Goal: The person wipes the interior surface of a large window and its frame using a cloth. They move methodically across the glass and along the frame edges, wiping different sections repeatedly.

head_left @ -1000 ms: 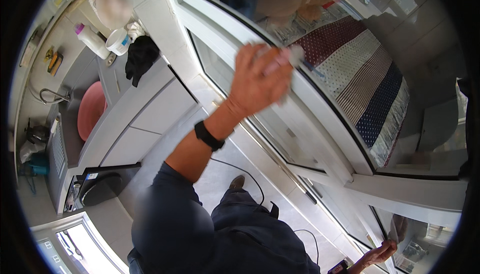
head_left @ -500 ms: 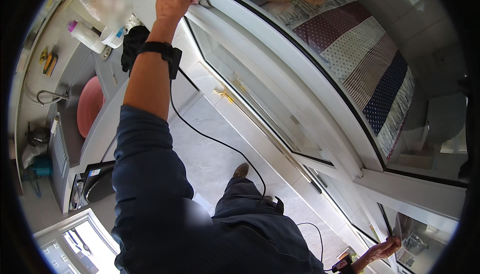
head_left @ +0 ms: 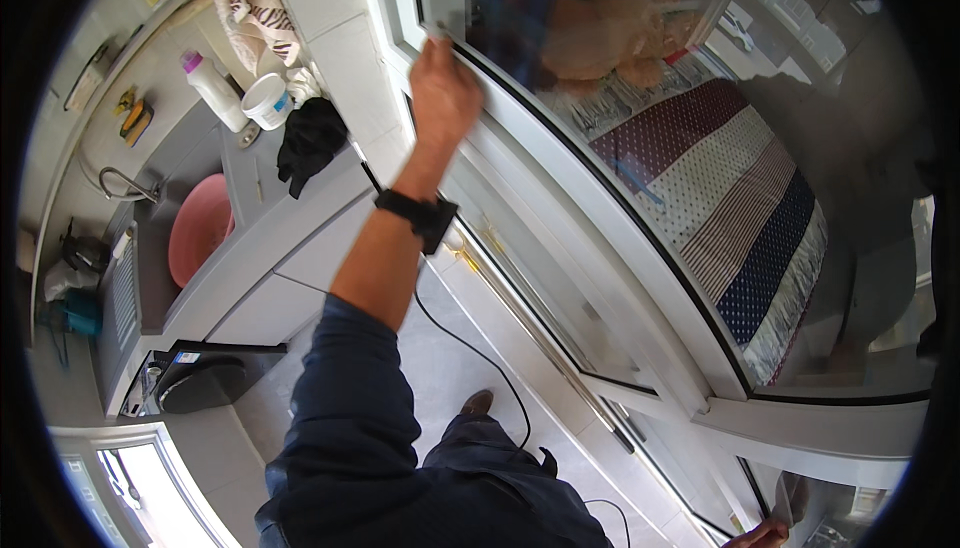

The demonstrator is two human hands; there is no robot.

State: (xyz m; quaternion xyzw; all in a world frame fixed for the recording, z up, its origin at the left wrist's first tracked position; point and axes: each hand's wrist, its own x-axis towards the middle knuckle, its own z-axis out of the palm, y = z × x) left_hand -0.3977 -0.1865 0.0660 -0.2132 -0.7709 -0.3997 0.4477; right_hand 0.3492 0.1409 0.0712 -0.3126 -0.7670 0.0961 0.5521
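My left hand (head_left: 445, 93) is closed in a fist against the white frame (head_left: 590, 193) of a glazed sliding panel. A pinkish-grey cloth showed under this hand half a second ago; the fist hides it now. A black strap with a small box (head_left: 420, 216) is round my left wrist. At the lower right edge, my right hand (head_left: 766, 535) is partly cut off. Its fingers are together at the panel's lower frame, beside the glass; what they hold, if anything, is hidden. Behind the glass lies a striped, dotted patchwork cover (head_left: 715, 198).
On the left, a counter (head_left: 240, 163) bears a white bottle (head_left: 213, 91), a white tub (head_left: 267, 101) and black cloth (head_left: 308, 143). A pink basin (head_left: 200, 230) sits in the sink. A black cable (head_left: 470, 340) hangs near my legs. A dark open panel (head_left: 205, 376) juts below the counter.
My left hand has moved along the frame, down and to the right in view. The view has shifted too: more counter shows, and my right hand sits lower, mostly out of view.
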